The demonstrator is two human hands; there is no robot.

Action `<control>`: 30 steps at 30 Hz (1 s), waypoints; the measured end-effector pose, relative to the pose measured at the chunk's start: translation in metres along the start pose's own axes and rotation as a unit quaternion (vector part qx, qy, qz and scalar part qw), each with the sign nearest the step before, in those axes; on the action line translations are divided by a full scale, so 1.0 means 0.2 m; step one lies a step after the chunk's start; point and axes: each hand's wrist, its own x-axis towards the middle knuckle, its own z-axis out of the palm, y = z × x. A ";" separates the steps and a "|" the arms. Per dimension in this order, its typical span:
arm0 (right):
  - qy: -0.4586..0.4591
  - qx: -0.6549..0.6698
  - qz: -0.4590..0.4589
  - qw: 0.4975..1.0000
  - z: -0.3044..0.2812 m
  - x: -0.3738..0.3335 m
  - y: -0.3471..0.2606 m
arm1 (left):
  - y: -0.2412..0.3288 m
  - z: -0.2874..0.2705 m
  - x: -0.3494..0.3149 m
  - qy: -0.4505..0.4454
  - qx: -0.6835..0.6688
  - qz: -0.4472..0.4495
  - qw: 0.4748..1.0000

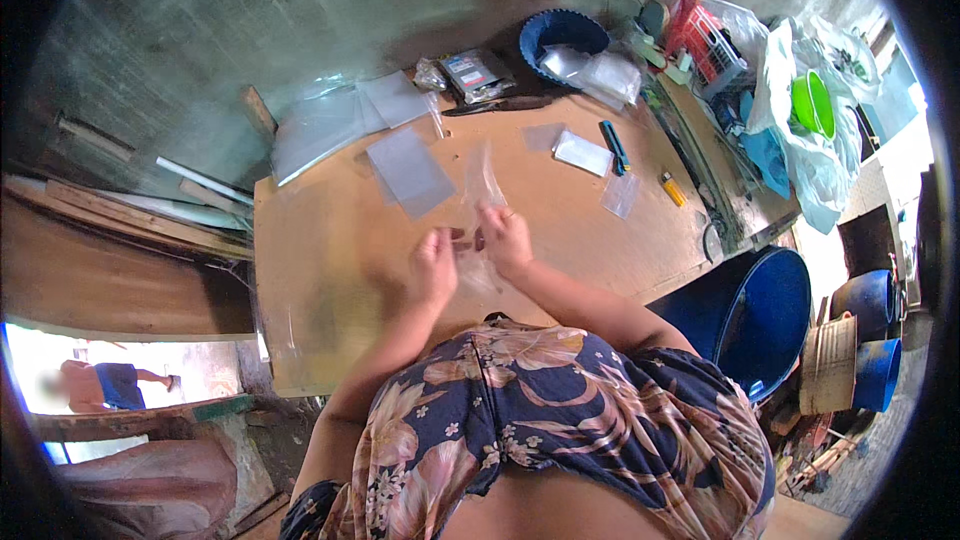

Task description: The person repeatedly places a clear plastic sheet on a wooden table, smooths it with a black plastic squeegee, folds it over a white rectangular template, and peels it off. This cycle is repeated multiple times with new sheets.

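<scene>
In the middle of the wooden table (350, 270), near my body, both hands hold a thin clear plastic bag (482, 180). Its length stretches away from me above my fingers, and its lower part hangs below them. My left hand (435, 265) is closed in a pinch at its left edge. Slightly farther up, my right hand (507, 238) pinches the same plastic, thumb turned toward the left hand. Motion and glare blur its exact outline. Just beyond the left hand lie flat clear plastic sheets (410, 172).
Larger clear sheets (325, 130) lie at the far left. Toward the right are a white stack of small bags (583, 152), a blue cutter (614, 148) and a yellow lighter (673, 189). A blue basin (563, 30) stands at the back; a blue drum (765, 320) stands beside the table.
</scene>
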 end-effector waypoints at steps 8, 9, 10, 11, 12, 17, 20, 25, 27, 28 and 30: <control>0.236 0.138 0.101 0.957 -0.28 0.01 0.11 | -0.01 -0.07 0.25 -0.005 0.046 -0.114 0.992; 0.257 0.164 0.102 0.947 -0.28 0.00 0.11 | -0.01 -0.03 0.21 -0.014 0.022 -0.182 0.983; 0.250 0.179 0.089 0.947 -0.28 0.00 0.11 | -0.02 0.02 0.16 -0.022 -0.002 -0.248 0.968; 0.243 0.195 0.077 0.947 -0.27 -0.01 0.11 | -0.04 0.07 0.10 -0.024 0.050 -0.243 0.968; 0.237 0.210 0.065 0.946 -0.26 -0.03 0.10 | -0.06 0.11 0.04 -0.027 0.102 -0.238 0.965; 0.249 0.211 0.041 0.944 -0.22 -0.07 0.07 | -0.19 0.15 0.01 -0.153 -0.121 -0.317 0.928; 0.279 0.184 0.042 0.942 -0.32 -0.05 0.10 | -0.22 0.02 0.06 -0.163 -0.108 -0.275 0.941; 0.306 0.156 0.065 0.937 -0.50 -0.07 0.31 | -0.33 -0.19 0.23 -0.126 -0.015 -0.210 0.969; 0.302 0.075 0.123 0.942 -0.51 -0.10 0.32 | -0.35 -0.24 0.28 -0.098 0.155 -0.135 0.974; 0.269 0.025 0.143 0.952 -0.53 -0.12 0.36 | -0.34 -0.27 0.31 -0.097 0.256 -0.080 0.959; 0.178 -0.016 0.209 0.961 -0.58 -0.13 0.44 | -0.35 -0.30 0.35 -0.063 0.376 0.128 0.915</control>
